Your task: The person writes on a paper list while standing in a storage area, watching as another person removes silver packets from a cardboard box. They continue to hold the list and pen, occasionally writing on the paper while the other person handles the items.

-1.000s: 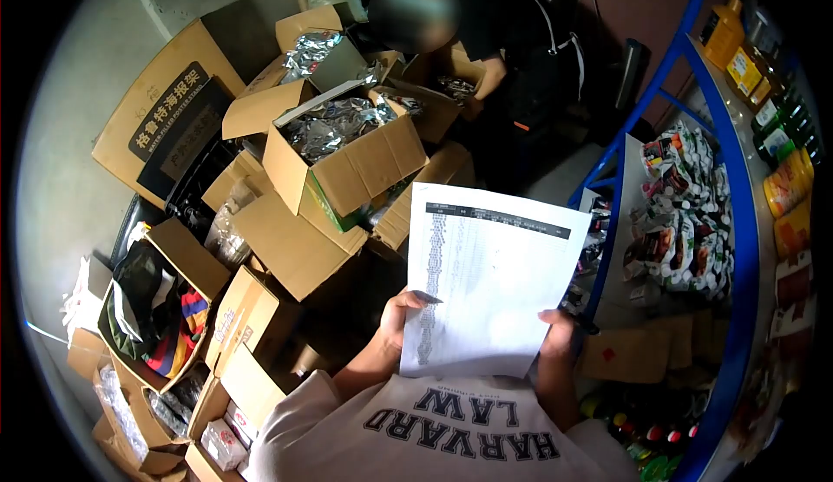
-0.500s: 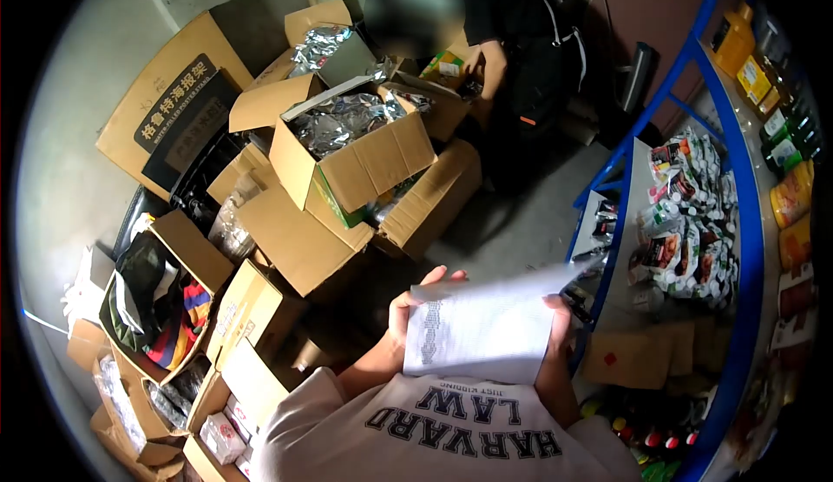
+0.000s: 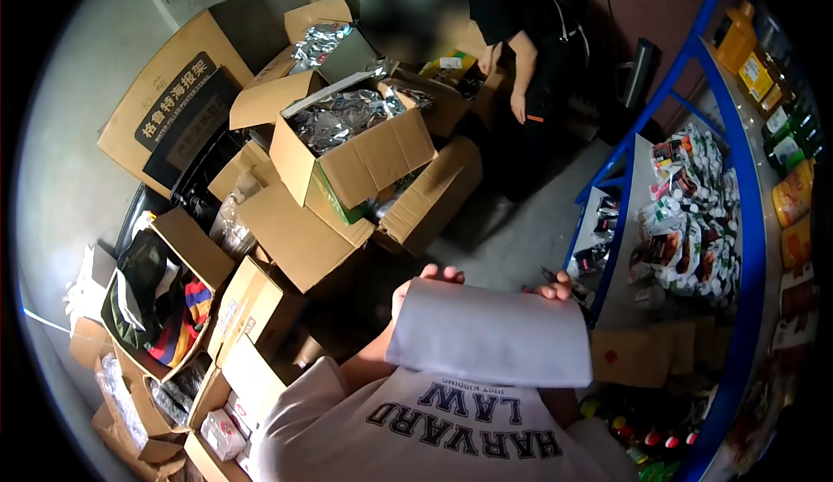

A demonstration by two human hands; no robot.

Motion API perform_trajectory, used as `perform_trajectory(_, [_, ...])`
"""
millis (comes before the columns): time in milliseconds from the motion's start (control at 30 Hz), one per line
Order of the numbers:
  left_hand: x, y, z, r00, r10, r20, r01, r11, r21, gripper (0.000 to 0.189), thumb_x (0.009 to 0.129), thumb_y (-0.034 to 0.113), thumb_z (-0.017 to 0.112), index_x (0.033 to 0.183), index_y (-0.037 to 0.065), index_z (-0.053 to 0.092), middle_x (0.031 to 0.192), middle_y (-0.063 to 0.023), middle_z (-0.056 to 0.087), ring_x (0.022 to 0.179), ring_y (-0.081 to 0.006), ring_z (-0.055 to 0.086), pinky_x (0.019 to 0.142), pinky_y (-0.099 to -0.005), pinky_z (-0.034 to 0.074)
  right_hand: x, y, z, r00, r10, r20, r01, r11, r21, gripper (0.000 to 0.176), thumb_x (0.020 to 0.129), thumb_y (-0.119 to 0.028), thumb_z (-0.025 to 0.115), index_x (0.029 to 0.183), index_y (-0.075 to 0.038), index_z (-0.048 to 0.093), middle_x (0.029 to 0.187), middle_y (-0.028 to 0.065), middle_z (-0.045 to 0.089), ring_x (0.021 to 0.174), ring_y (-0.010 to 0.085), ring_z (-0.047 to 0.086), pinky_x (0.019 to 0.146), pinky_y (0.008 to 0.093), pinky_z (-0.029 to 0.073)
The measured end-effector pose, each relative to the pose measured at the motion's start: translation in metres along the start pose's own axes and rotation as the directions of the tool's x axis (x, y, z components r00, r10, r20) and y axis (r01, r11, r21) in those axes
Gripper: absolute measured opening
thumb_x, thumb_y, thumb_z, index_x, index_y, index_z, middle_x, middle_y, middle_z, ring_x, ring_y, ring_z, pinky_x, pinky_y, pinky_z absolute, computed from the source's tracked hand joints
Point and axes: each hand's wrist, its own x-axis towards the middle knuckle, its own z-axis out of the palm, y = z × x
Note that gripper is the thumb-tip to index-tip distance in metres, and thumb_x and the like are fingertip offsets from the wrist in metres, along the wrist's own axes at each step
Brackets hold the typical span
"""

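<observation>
A stack of paper sheets [image 3: 490, 334] is in front of my chest, its blank side facing up. My left hand [image 3: 406, 295] grips the sheets at their upper left edge, with fingertips showing beyond the paper. At the upper right edge my right hand [image 3: 555, 288] is curled, mostly hidden behind the paper. A thin dark pen [image 3: 546, 274] sticks out from its fingers. Below the sheets is my white shirt [image 3: 460, 426] with dark lettering.
Open cardboard boxes, one full of silvery packets [image 3: 347, 122], are piled ahead and left. Another person [image 3: 529, 48] bends over a box at the back. To the right, a blue-framed shelf [image 3: 748, 248] holds pouches [image 3: 685, 213] and bottles [image 3: 785, 126].
The printed page that faced me is now covered by a blank sheet turned over it. My right hand has shifted up behind the paper. The other person has drawn one hand back from the box.
</observation>
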Motion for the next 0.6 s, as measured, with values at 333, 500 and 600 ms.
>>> perform_trajectory(333, [-0.014,0.014,0.001,0.928,-0.328,-0.175,0.338,0.941,0.032,0.031,0.067,0.018,0.043,0.089,-0.001,0.054,0.088,-0.0139,0.056,0.091,-0.0287,0.05,0.08,-0.0404,0.04,-0.027,-0.018,-0.018,0.868,0.021,-0.496,-0.18,0.944,-0.275,0.04,0.065,-0.005,0.043,0.105,0.0,0.039,0.095,0.0107,0.052,0.094,0.0259,0.045,0.091,0.0409,0.031])
perform_trajectory(500, [0.0,-0.002,0.001,0.92,-0.152,0.361,0.199,0.975,-0.096,0.018,0.069,0.02,0.038,0.057,0.01,0.046,0.068,0.0005,0.048,0.097,-0.0203,0.04,0.087,-0.0393,0.032,-0.002,0.006,-0.032,0.954,0.032,0.299,-0.035,0.999,0.004,0.018,0.082,-0.014,0.043,0.094,-0.015,0.03,0.076,-0.0055,0.053,0.091,0.0135,0.043,0.098,0.0406,0.012])
perform_trajectory(600, [-0.011,0.0,0.016,0.984,-0.138,0.109,0.145,0.987,-0.064,0.019,0.071,0.017,0.039,0.076,0.009,0.055,0.082,-0.003,0.054,0.103,-0.0225,0.041,0.089,-0.0414,0.033,-0.001,0.004,-0.018,0.979,0.06,0.196,-0.055,0.998,-0.031,0.021,0.081,-0.016,0.047,0.095,-0.014,0.033,0.081,-0.0029,0.053,0.093,0.0146,0.043,0.096,0.0413,0.02])
